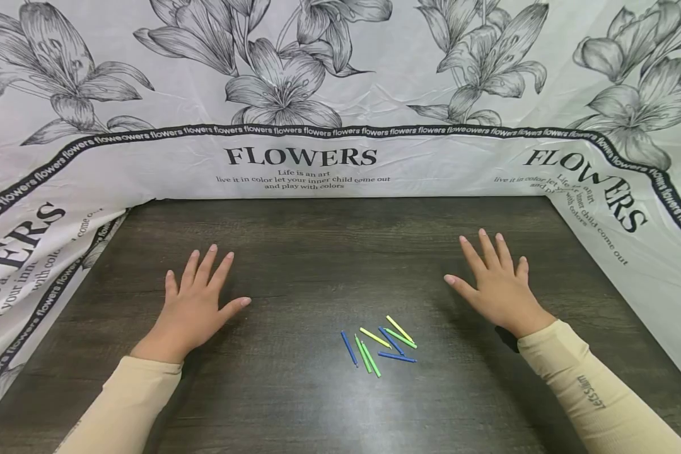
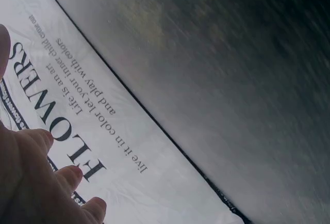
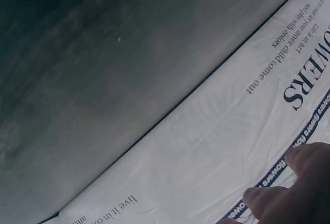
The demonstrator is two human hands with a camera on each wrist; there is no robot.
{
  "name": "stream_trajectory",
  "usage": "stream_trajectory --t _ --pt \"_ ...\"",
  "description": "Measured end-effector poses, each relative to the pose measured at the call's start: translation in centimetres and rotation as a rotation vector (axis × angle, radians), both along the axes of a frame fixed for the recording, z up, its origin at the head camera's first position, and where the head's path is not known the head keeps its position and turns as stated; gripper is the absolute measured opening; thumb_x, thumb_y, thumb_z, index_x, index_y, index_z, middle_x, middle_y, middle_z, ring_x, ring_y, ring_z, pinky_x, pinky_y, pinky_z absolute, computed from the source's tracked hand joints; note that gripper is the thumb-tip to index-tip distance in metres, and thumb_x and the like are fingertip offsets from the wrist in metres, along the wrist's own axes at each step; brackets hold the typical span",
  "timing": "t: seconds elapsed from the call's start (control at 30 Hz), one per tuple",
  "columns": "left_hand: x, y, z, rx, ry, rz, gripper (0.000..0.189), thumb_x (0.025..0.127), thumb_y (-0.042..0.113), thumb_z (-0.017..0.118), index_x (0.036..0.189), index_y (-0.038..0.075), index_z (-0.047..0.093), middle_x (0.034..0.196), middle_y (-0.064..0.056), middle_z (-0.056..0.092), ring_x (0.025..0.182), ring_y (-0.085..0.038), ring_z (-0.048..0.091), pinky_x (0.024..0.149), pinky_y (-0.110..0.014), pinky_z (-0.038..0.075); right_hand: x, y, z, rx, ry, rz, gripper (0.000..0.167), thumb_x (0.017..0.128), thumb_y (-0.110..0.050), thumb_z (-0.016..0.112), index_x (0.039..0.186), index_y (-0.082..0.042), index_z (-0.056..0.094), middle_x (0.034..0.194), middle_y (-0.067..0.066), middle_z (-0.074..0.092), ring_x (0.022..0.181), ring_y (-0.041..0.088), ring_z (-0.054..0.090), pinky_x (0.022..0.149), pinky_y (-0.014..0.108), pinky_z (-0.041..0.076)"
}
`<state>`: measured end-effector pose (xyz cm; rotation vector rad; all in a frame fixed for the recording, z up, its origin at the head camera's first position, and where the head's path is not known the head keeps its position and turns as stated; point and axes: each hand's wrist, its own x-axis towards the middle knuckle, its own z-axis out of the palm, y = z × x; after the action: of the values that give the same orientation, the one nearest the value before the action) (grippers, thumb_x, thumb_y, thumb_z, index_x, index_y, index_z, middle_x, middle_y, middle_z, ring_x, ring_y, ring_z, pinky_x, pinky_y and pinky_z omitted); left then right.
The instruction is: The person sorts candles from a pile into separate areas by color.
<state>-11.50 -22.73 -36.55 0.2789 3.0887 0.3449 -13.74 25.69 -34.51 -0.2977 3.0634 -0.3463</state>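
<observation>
Several thin sticks, each with a small nub at one end like a birthday candle, lie loosely grouped near the middle of the dark table. A blue stick (image 1: pixel 349 349) is leftmost, beside two green sticks (image 1: pixel 367 357). Right of these, yellow sticks (image 1: pixel 376 338) lie among blue sticks (image 1: pixel 397 357) and another green one. My left hand (image 1: pixel 190 309), fingers spread, is held left of the sticks and touches none. On the other side, my right hand (image 1: pixel 499 290) is also spread and holds nothing. The wrist views show fingertips (image 2: pixel 69 175) but no sticks.
The dark wood-grain table (image 1: pixel 295 252) extends around the hands. White cloth (image 1: pixel 454 167) with flower drawings and lettering stands along its back, left and right edges. Beige sleeves (image 1: pixel 596 384) cover both forearms.
</observation>
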Motion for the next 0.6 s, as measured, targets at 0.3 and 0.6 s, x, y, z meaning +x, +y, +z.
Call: stream_trajectory --t 0.3,0.6 --pt "-0.6 1.6 -0.1 0.015 0.011 -0.049 0.088 0.092 0.058 0.052 0.157 0.016 0.009 0.161 -0.015 -0.002 0.146 -0.039 -0.006 0.106 -0.071 -0.002 0.1 -0.5 -0.4 -0.089 -0.016 0.021 0.084 0.096 -0.061 0.038 0.156 -0.018 -0.001 0.160 0.017 -0.013 0.144 0.039 -0.019 0.100 0.075 -0.006" --pt "-1.2 4.0 0.2 0.067 0.015 -0.124 0.085 0.093 0.055 0.053 0.157 0.020 0.008 0.162 -0.013 0.001 0.147 -0.036 -0.002 0.108 -0.068 0.004 0.0 -1.4 -0.6 -0.161 -0.057 0.048 0.084 0.096 -0.058 0.044 0.156 -0.019 -0.001 0.161 0.013 -0.012 0.145 0.036 -0.015 0.102 0.075 0.001"
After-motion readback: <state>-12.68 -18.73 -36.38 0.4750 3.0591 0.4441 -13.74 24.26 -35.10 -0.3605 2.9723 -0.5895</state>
